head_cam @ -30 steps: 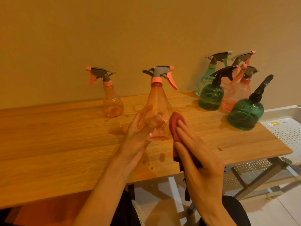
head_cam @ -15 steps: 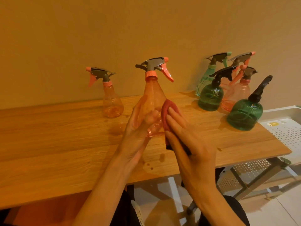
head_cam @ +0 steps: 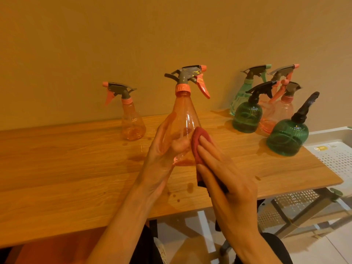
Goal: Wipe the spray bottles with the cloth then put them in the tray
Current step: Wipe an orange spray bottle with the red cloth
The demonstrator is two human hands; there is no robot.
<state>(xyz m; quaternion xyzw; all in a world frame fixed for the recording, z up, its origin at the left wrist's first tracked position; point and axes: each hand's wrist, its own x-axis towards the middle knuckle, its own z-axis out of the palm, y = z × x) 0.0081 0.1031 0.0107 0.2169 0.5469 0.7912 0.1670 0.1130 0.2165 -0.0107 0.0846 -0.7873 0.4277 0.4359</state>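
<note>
My left hand [head_cam: 163,155] grips the body of a clear orange spray bottle [head_cam: 185,119] with a grey and orange trigger head, held upright above the wooden table [head_cam: 76,168]. My right hand [head_cam: 224,178] presses a red cloth [head_cam: 200,143] flat against the bottle's right side with straight fingers. The cloth hangs down under my palm. A white perforated tray [head_cam: 335,155] sits at the far right, beside the table's end.
Another orange bottle [head_cam: 131,119] stands at the back left of the held one. At the back right stands a cluster: two dark green bottles [head_cam: 287,136], a light green one [head_cam: 242,96] and two orange ones [head_cam: 280,113]. Water drops [head_cam: 188,187] lie near the front edge.
The held bottle has risen and come slightly left. My right hand with the cloth has moved up along the bottle's side.
</note>
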